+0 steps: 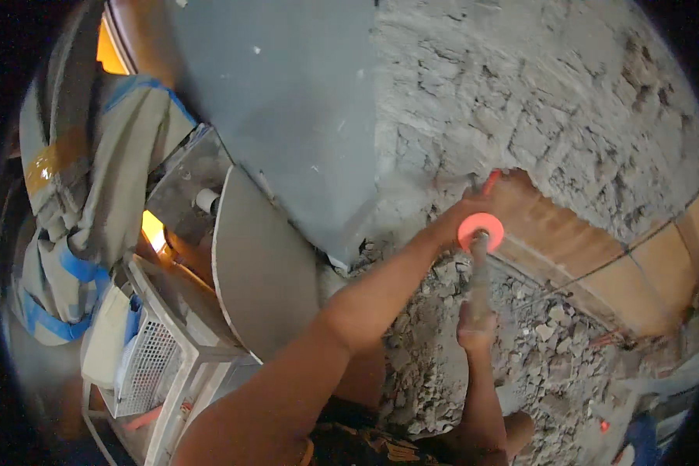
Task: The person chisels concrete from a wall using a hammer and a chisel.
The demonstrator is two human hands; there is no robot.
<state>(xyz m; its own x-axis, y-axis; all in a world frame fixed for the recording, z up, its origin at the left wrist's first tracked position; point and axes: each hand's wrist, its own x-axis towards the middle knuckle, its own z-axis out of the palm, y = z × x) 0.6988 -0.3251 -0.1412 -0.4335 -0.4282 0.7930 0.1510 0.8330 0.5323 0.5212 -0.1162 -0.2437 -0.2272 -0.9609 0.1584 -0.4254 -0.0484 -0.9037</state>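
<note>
My left hand (462, 211) reaches up to the base of the rough wall, closed round a chisel. The chisel has a round orange hand guard (467, 225), with its metal end showing at the centre. A red part shows just beyond my fingers, by the broken edge of the brown tiles (559, 241). Below the guard my right hand (476, 330) is closed on a greyish hammer (480, 276), smeared by motion. The hammer points up at the guard; whether it touches the chisel I cannot tell.
Rubble (551, 334) covers the floor under my arms. Bare, chipped wall (520, 101) rises at the far right beside a smooth grey panel (287, 93). On the left stand a round-edged board (264, 264), a metal frame (202, 357) and taped covered items (124, 163).
</note>
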